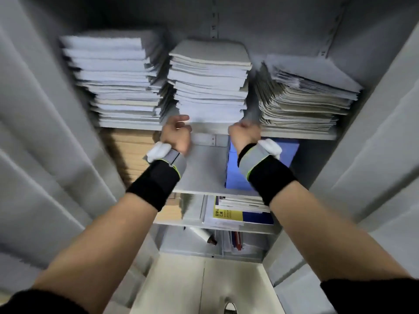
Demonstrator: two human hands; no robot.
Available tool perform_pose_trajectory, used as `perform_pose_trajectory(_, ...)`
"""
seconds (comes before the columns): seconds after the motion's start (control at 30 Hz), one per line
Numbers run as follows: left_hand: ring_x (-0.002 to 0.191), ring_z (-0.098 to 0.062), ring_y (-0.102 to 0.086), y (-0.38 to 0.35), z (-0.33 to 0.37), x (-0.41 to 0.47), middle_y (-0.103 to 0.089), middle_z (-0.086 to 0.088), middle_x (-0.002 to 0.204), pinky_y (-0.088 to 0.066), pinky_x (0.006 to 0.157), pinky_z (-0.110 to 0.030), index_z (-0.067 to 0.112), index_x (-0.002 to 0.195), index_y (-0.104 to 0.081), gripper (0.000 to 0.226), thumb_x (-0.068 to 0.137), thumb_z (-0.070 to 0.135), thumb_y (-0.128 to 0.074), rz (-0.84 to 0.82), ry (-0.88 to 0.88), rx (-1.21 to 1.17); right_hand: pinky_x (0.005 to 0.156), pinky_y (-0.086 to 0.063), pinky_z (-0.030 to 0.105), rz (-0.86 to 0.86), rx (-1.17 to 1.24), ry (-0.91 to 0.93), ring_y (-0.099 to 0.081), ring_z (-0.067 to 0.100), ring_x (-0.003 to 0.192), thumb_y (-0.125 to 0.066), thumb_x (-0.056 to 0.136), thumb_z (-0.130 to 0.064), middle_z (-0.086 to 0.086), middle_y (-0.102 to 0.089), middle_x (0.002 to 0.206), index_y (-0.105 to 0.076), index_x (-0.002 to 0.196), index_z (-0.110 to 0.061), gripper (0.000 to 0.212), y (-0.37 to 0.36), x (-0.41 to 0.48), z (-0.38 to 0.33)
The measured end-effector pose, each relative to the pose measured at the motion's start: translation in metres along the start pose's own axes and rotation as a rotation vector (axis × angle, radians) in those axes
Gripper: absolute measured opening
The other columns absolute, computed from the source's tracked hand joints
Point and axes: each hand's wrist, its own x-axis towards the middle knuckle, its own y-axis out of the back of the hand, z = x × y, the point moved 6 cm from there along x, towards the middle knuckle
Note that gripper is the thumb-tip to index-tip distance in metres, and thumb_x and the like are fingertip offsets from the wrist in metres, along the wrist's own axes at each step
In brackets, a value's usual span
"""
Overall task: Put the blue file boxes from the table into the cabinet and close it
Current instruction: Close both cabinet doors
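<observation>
Head view: both hands reach into the open cabinet (45, 132) at frame centre. The left hand (176, 134) and right hand (243, 134) are curled at the front edge of the upper shelf (294, 133); whether either grip clasps anything cannot be told. Three paper stacks (208, 87) rest on that shelf. A blue box (235, 177) stands on the shelf below, right of centre.

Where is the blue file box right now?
In the head view, the blue file box stands inside the open cabinet, on the second shelf toward the right, below the paper stacks and partly behind the right hand.
</observation>
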Motion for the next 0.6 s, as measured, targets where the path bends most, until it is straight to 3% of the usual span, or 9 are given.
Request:
perform_pose_trajectory(0.13,0.086,-0.02,-0.055,0.134,0.121,-0.021,-0.06,-0.004,0.093,-0.045,0.085,-0.031,0.024,0.091,-0.06,0.029,0.076,0.0,-0.054,0.154,-0.359,-0.009,0.073,-0.053,0.029,-0.226,0.019,0.24,-0.062,0.025,0.077,-0.063,0.077,-0.013,-0.007,-0.059,0.064,-0.06,0.067,-0.022,0.014,-0.086,-0.124,-0.124)
perform_pose_trajectory(0.2,0.096,-0.023,-0.061,0.202,0.176,-0.042,-0.061,-0.005,0.1,-0.048,0.092,-0.035,0.028,0.09,-0.06,0.028,0.072,0.007,-0.054,0.284,-0.559,0.026,0.069,-0.047,0.024,-0.282,-0.005,0.402,-0.063,0.023,0.081,-0.062,0.076,-0.016,-0.012,-0.058,0.064,-0.06,0.065,-0.023,0.013,-0.119,-0.185,-0.182)
perform_pose_trajectory(0.27,0.103,-0.02,-0.061,0.293,0.235,-0.077,-0.059,0.002,0.103,-0.046,0.091,-0.032,0.019,0.098,-0.065,0.03,0.07,0.015,-0.055,0.517,-0.752,0.122,0.069,-0.043,0.023,-0.375,-0.011,0.569,-0.062,0.021,0.083,-0.064,0.076,-0.019,-0.012,-0.06,0.068,-0.059,0.065,-0.023,0.013,-0.16,-0.266,-0.242)
perform_pose_trajectory(0.37,0.107,-0.026,-0.059,0.388,0.286,-0.126,-0.062,-0.007,0.11,-0.04,0.091,-0.03,0.012,0.105,-0.066,0.039,0.067,0.019,-0.058,0.93,-0.971,0.351,0.063,-0.044,0.022,-0.458,-0.069,0.725,-0.062,0.021,0.079,-0.066,0.076,-0.02,-0.01,-0.062,0.072,-0.062,0.071,-0.022,0.007,-0.191,-0.344,-0.293)
perform_pose_trajectory(0.43,0.116,-0.029,-0.055,0.459,0.309,-0.138,-0.06,-0.011,0.121,-0.037,0.096,-0.03,0.012,0.114,-0.063,0.047,0.068,0.021,-0.058,1.165,-0.96,0.307,0.056,-0.036,0.02,-0.493,-0.039,0.78,-0.058,0.019,0.074,-0.065,0.075,-0.02,-0.012,-0.057,0.067,-0.057,0.068,-0.022,0.011,-0.212,-0.388,-0.33)
perform_pose_trajectory(0.47,0.122,-0.028,-0.053,0.489,0.313,-0.131,-0.057,-0.01,0.129,-0.036,0.1,-0.031,0.012,0.122,-0.06,0.051,0.072,0.022,-0.057,1.176,-0.856,0.216,0.054,-0.033,0.019,-0.498,-0.031,0.822,-0.057,0.018,0.072,-0.065,0.075,-0.021,-0.012,-0.056,0.065,-0.055,0.066,-0.023,0.014,-0.218,-0.406,-0.343)
perform_pose_trajectory(0.5,0.128,-0.027,-0.05,0.51,0.312,-0.115,-0.054,-0.009,0.139,-0.034,0.105,-0.031,0.014,0.131,-0.055,0.052,0.081,0.023,-0.054,1.078,-0.724,0.127,0.052,-0.032,0.018,-0.494,-0.023,0.853,-0.056,0.017,0.07,-0.065,0.074,-0.022,-0.013,-0.055,0.064,-0.053,0.065,-0.024,0.015,-0.223,-0.421,-0.352)
perform_pose_trajectory(0.6,0.134,-0.028,-0.05,0.505,0.293,-0.065,-0.05,-0.008,0.149,-0.03,0.118,-0.041,0.021,0.146,-0.043,0.05,0.103,0.042,-0.027,0.543,-0.351,-0.049,0.05,-0.031,0.018,-0.498,-0.035,0.908,-0.06,0.018,0.073,-0.066,0.073,-0.028,-0.011,-0.058,0.067,-0.052,0.068,-0.024,0.015,-0.234,-0.448,-0.366)
